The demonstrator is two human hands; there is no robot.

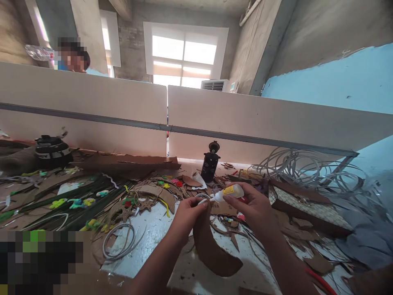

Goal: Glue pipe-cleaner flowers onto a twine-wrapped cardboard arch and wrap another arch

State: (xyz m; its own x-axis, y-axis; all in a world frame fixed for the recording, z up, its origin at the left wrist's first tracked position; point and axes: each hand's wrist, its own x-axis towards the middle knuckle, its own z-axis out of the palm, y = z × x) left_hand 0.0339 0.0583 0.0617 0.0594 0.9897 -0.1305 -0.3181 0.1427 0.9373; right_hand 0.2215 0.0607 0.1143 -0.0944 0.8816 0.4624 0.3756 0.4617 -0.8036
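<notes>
My right hand (pixel 250 205) is closed around a small glue bottle (pixel 232 191) with a yellow label, tilted so its white nozzle points left. The nozzle tip is at the upper end of a curved, crescent-shaped piece of brown cardboard (pixel 211 250). That end is pinched by my left hand (pixel 192 215), and the rest of the crescent hangs down over the table. A thin white strip shows at my left fingertips; what it is I cannot make out.
A black bottle (pixel 210 166) with its lid up stands behind my hands. Coiled wire (pixel 119 243) lies left, with larger coils (pixel 307 172) at right. Cardboard scraps, pipe-cleaner flowers (pixel 58 203) and a patterned bag (pixel 307 205) cover the table. A person (pixel 73 57) is beyond the white partition (pixel 245 119).
</notes>
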